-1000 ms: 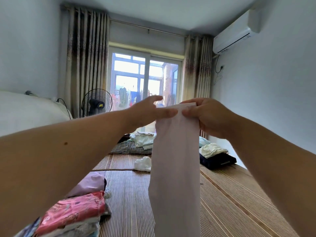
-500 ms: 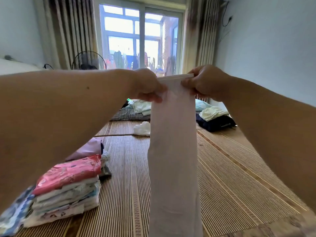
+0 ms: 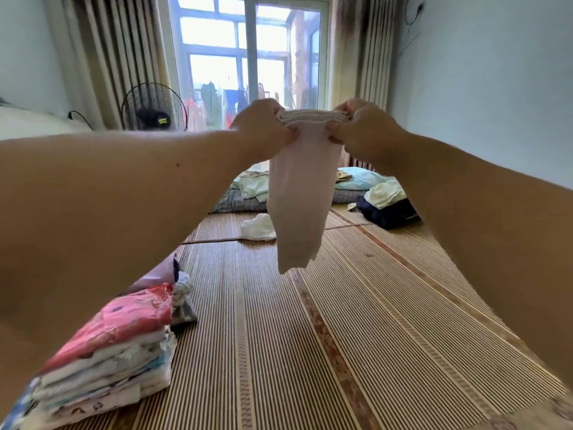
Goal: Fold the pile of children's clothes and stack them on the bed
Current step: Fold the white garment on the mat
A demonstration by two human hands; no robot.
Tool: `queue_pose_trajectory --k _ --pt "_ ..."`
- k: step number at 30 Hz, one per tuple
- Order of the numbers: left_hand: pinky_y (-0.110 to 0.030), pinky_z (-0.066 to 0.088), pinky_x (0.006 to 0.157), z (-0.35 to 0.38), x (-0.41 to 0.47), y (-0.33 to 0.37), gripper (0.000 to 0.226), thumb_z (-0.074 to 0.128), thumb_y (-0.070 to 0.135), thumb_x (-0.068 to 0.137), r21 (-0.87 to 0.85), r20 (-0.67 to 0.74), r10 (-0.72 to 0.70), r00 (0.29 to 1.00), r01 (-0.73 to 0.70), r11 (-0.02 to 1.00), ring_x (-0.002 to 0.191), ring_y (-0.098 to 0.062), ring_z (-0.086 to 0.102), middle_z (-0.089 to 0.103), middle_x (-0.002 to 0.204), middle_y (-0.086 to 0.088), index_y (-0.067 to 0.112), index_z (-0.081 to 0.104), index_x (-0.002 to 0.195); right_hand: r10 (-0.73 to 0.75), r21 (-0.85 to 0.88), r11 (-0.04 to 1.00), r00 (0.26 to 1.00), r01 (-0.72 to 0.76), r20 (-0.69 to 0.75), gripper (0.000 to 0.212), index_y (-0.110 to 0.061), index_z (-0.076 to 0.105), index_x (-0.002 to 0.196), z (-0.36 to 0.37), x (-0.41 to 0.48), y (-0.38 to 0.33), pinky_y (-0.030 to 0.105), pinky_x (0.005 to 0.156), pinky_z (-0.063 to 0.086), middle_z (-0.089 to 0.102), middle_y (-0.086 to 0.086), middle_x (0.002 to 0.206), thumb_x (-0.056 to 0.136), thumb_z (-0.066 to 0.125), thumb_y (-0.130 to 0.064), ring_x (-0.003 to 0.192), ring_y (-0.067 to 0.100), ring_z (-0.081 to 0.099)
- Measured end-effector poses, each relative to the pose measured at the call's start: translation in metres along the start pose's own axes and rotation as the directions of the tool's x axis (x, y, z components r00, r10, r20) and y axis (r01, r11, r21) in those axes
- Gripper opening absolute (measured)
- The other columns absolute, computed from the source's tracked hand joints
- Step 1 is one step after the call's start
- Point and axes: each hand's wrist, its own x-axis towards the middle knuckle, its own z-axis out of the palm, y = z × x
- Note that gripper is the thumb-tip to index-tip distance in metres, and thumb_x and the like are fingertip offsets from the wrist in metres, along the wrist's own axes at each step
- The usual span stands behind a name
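**Pale pink garment held up between both hands**

You hold a pale pink garment in the air in front of you, well above the bed. Your left hand pinches one end of its top edge and your right hand pinches the other, fingers curled tight around the cloth. Between your hands the top edge shows several layers bunched together. The rest hangs straight down as a narrow strip, its lower end free and clear of the bamboo mat that covers the bed.

At your lower left a stack of folded clothes sits on the mat, with a red-pink printed piece on top and white and pale blue layers under it. Behind that stack lies a lilac piece, partly hidden by your left arm.

Farther along the mat, a small white cloth lies crumpled just behind the hanging garment. Beyond it, pale green clothes rest on grey checked bedding. To the right, a pale yellow garment lies on a dark navy bundle, near a light blue pillow. A standing fan is by the window.
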Motion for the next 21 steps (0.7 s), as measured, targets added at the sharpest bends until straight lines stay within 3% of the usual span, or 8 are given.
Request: queue_pose_trajectory --k 4,7,9,10,13,16,19,21 --pt "-0.035 0.053 0.075 0.023 -0.055 -0.02 0.012 0.068 0.024 0.081 0.072 0.183 -0.05 0.982 0.037 0.997 0.087 -0.029 0.064 0.062 0.086 -0.006 0.02 0.058 0.085 0.133 0.01 0.991 0.982 -0.135 0.136 0.022 -0.019 0.059 0.106 0.023 -0.068 0.029 0.048 0.09 0.052 0.065 0.011 0.106 0.089 0.06 -0.033 0.1 0.03 0.063" --pt "-0.027 0.044 0.057 0.046 -0.129 -0.04 0.017 0.07 0.027 0.079 0.144 0.392 -0.112 0.913 0.06 0.988 0.076 -0.02 0.062 0.061 0.077 0.0 0.026 0.053 0.074 0.249 0.01 0.964 0.919 -0.265 0.306 0.006 -0.027 0.056 0.096 0.038 -0.141 0.054 0.035 0.067 0.051 0.066 0.007 0.099 0.091 0.057 -0.03 0.083 0.019 0.062" --pt "-0.021 0.035 0.05 0.059 -0.186 -0.052 0.02 0.069 0.031 0.082 0.153 0.537 -0.156 0.829 0.087 0.984 0.066 -0.007 0.054 0.058 0.078 0.006 0.031 0.05 0.074 0.353 -0.029 0.923 0.814 -0.384 0.462 0.004 -0.021 0.057 0.099 0.046 -0.196 0.069 0.023 0.055 0.044 0.066 0.005 0.095 0.095 0.056 -0.023 0.068 0.009 0.057" --pt "-0.017 0.033 0.048 0.064 -0.215 -0.058 0.021 0.068 0.032 0.083 0.153 0.604 -0.179 0.777 0.108 0.982 0.064 -0.003 0.051 0.056 0.077 0.01 0.033 0.049 0.076 0.383 -0.048 0.904 0.753 -0.425 0.536 0.005 -0.021 0.059 0.098 0.049 -0.224 0.076 0.024 0.054 0.047 0.067 0.004 0.092 0.094 0.057 -0.022 0.066 0.007 0.058" --pt "-0.016 0.035 0.051 0.074 -0.281 -0.07 0.016 0.067 0.035 0.084 0.16 0.77 -0.208 0.604 0.133 0.978 0.065 0.0 0.051 0.057 0.076 0.012 0.034 0.051 0.085 0.424 -0.059 0.83 0.558 -0.555 0.714 0.005 -0.028 0.063 0.091 0.061 -0.279 0.093 0.04 0.07 0.056 0.071 0.001 0.086 0.085 0.064 -0.027 0.078 0.016 0.071" --pt "-0.02 0.05 0.064 0.075 -0.304 -0.078 0.011 0.064 0.032 0.088 0.109 0.873 -0.194 0.447 0.21 0.972 0.077 -0.008 0.065 0.068 0.088 0.007 0.03 0.055 0.094 0.48 -0.153 0.779 0.42 -0.609 0.77 0.008 -0.024 0.061 0.098 0.068 -0.299 0.098 0.034 0.074 0.053 0.073 0.0 0.089 0.091 0.061 -0.028 0.086 0.019 0.073" --pt "-0.029 0.057 0.069 0.084 -0.3 -0.09 0.009 0.062 0.029 0.092 0.073 0.868 -0.226 0.441 0.337 0.939 0.081 -0.016 0.071 0.07 0.092 -0.001 0.027 0.054 0.096 0.503 -0.119 0.724 0.402 -0.679 0.765 0.011 -0.019 0.059 0.103 0.078 -0.296 0.099 0.027 0.062 0.051 0.07 -0.001 0.08 0.095 0.056 -0.026 0.069 0.014 0.069" --pt "-0.029 0.056 0.063 0.096 -0.286 -0.099 0.011 0.061 0.026 0.093 0.033 0.826 -0.252 0.505 0.402 0.915 0.075 -0.017 0.07 0.068 0.089 -0.003 0.022 0.055 0.101 0.532 -0.049 0.71 0.49 -0.702 0.691 0.009 -0.017 0.058 0.103 0.088 -0.284 0.102 0.022 0.053 0.046 0.068 0.001 0.079 0.097 0.054 -0.023 0.062 0.012 0.064"
